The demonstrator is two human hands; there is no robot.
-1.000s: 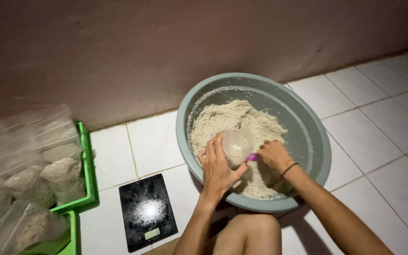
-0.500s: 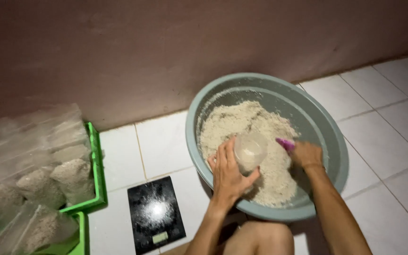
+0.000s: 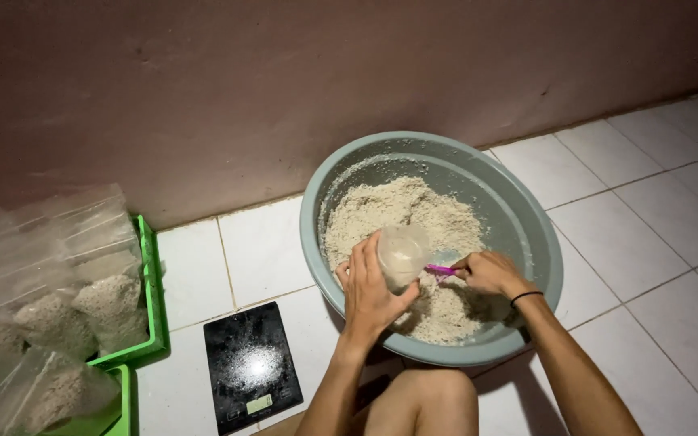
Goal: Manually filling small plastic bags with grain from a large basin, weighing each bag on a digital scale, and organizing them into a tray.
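Left hand [image 3: 371, 295] is gripping a clear plastic bag [image 3: 402, 254] over the grey basin [image 3: 547, 242] of pale crumbly grain mix [image 3: 397, 211]. Right hand [image 3: 488, 273] is closed around a pink scoop [image 3: 441, 270], tipping it at the bag's mouth. Black kitchen scale [image 3: 252, 367] is sitting just beside the basin.

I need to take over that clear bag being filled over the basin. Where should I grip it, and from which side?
Grip the clear plastic bag around its upper wall, just below the open mouth, coming from the near-left as the left hand does. Its soft sides need a wrapping hold to stay open. Leave the right side free: the pink scoop in the right hand meets the mouth there, over the grey basin.
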